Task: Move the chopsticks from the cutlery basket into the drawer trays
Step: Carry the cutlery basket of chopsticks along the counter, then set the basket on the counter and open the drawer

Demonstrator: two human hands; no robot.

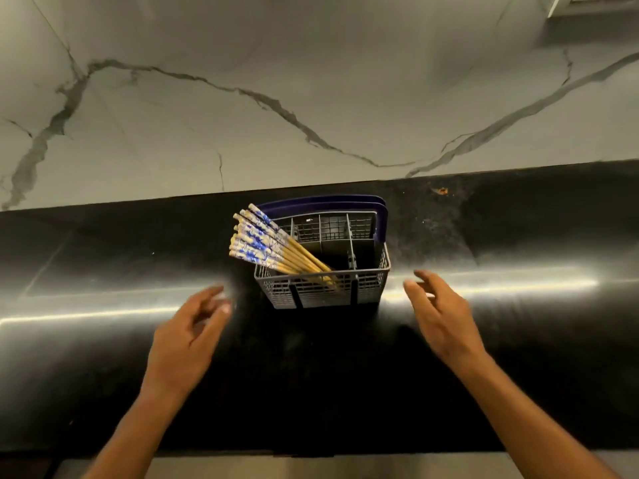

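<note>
The chopsticks (266,248) lean as a loose fan out of the cutlery basket (323,271), so with the left hand (188,335) and right hand (441,314) both spread and holding nothing beside it, a careless grab could scatter them or tip the basket.

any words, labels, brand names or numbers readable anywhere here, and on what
None: no readable text in this view.
Chopsticks: only a blue and white floral pattern on the ends, no lettering.
Cutlery basket: plain grey mesh, no visible brand or label.
Black counter and marble wall: no signs or marks that read as text.
</note>
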